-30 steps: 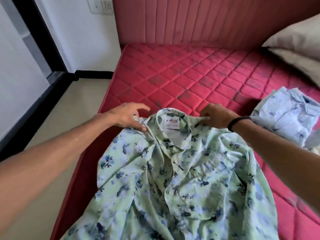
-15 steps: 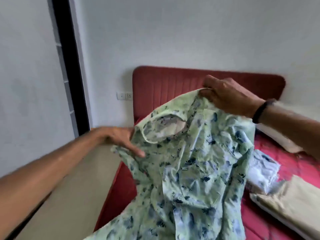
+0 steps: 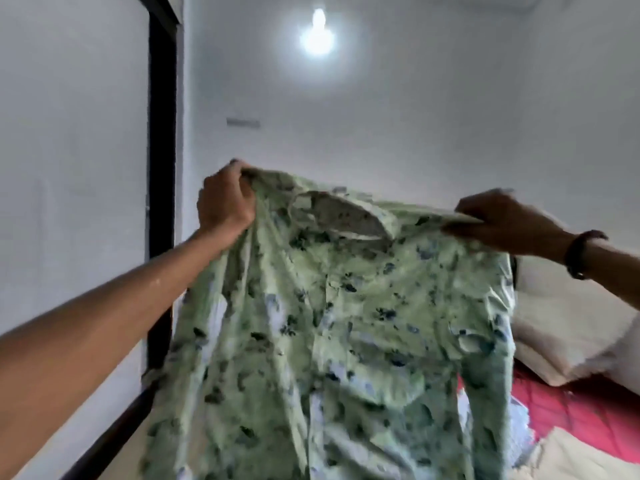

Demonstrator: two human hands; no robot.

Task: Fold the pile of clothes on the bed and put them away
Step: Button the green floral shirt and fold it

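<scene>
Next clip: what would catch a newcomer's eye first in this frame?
The green floral shirt fills the middle, held up in the air and hanging full length. The left hand grips one shoulder and the right hand pinches the other, spreading it wide. A bright ceiling bulb glares above, and a strip of red mattress with a pale pillow shows at lower right.

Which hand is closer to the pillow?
Right. The right hand grips the shirt shoulder just above the pillow; the left hand grips the far shoulder.
</scene>
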